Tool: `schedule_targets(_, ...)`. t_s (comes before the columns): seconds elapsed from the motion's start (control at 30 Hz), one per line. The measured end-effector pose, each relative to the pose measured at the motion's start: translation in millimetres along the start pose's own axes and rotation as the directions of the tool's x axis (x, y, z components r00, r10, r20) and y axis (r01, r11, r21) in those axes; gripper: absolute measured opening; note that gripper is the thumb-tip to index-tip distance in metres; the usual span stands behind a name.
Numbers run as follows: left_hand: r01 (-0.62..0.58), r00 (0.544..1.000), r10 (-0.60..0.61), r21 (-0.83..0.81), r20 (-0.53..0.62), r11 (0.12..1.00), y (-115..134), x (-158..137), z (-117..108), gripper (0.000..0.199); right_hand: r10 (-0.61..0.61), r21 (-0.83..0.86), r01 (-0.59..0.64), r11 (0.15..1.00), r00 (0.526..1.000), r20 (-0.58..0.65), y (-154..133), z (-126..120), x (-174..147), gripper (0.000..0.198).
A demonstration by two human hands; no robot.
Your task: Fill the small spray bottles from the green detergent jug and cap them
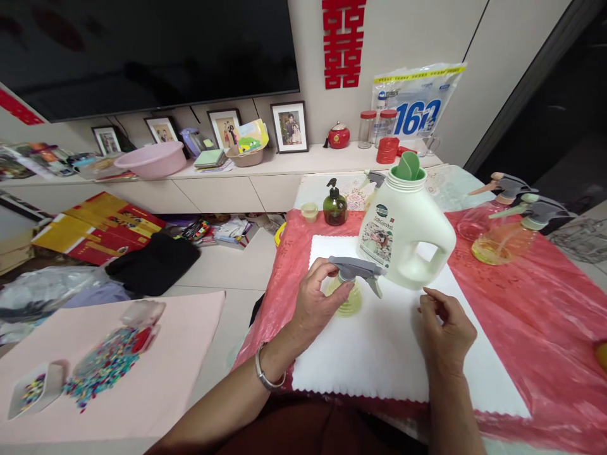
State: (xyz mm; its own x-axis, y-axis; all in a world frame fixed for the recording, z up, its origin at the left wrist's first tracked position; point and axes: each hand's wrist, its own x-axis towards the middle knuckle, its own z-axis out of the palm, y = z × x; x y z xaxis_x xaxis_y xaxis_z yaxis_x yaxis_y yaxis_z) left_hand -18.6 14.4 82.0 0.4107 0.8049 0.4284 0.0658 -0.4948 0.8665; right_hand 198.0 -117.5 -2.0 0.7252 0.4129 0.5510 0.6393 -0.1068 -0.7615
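My left hand (317, 297) grips a small spray bottle (348, 301) at its neck, thumb on the near side. The bottle holds pale yellow liquid and has a grey trigger head (358, 268) pointing left, with its lever on the right. It stands on a white scalloped mat (370, 354). My right hand (446, 325) rests over the mat's right part, fingers curled in, with nothing visible in them. Just beyond it stands a large pale green jug (403, 227) with a handle and label. A green scoop-like piece (408, 167) sits in the jug's mouth.
Two spray bottles, one pink (481, 218) and one with yellow liquid (502, 243), stand at right on the red plastic cover (535, 341). A dark green pump bottle (335, 207) and small cup (310, 212) are at back. Colourful small pieces (107, 366) lie on a pink table at left.
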Motion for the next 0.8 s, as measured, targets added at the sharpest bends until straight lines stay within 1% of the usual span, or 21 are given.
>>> schedule_targets(0.13,-0.04,0.999,0.04,-0.015,-0.009,0.999,-9.2,-3.8,1.1,0.023,-0.049,0.008,0.049,0.999,0.999,-0.009,-0.3,-1.6,-0.6,0.036)
schedule_targets(0.2,-0.046,0.999,0.046,-0.036,-0.005,0.998,-12.4,-5.5,1.8,0.024,-0.052,0.004,0.053,0.999,0.999,-0.009,0.7,-1.7,-0.9,0.037)
schedule_targets(0.33,-0.028,0.999,0.031,-0.154,0.02,0.988,-14.5,-8.8,5.3,0.026,-0.009,0.008,0.009,1.0,1.0,0.009,4.8,-0.3,-0.6,0.043)
schedule_targets(0.47,0.006,0.998,0.007,-0.241,0.056,0.971,-9.6,-10.0,8.3,0.027,-0.028,0.039,0.025,0.999,0.997,0.066,-1.2,-0.2,-0.5,0.048)
schedule_targets(0.5,0.011,0.998,0.004,-0.249,0.062,0.969,-7.8,-9.8,8.4,0.028,-0.019,0.073,0.012,0.997,0.995,0.095,-7.0,-1.0,-1.1,0.048)
schedule_targets(0.6,0.025,0.997,-0.004,-0.255,0.08,0.966,-2.8,-9.2,7.3,0.031,0.012,0.225,-0.074,0.972,0.964,0.265,-35.7,-4.7,-4.3,0.048)
schedule_targets(0.67,0.029,0.997,-0.009,-0.256,0.077,0.966,-0.6,-9.0,6.3,0.033,-0.006,0.294,-0.098,0.951,0.943,0.333,-59.0,-6.3,-5.5,0.05)
schedule_targets(0.73,0.024,0.998,-0.006,-0.257,0.069,0.966,0.4,-9.5,6.0,0.034,-0.076,0.329,-0.06,0.942,0.92,0.386,-79.2,-5.1,-3.4,0.049)
schedule_targets(0.8,0.016,0.998,0.003,-0.263,0.069,0.965,-0.4,-10.6,6.7,0.033,-0.178,0.357,0.014,0.934,0.884,0.432,-93.2,-0.1,2.4,0.045)
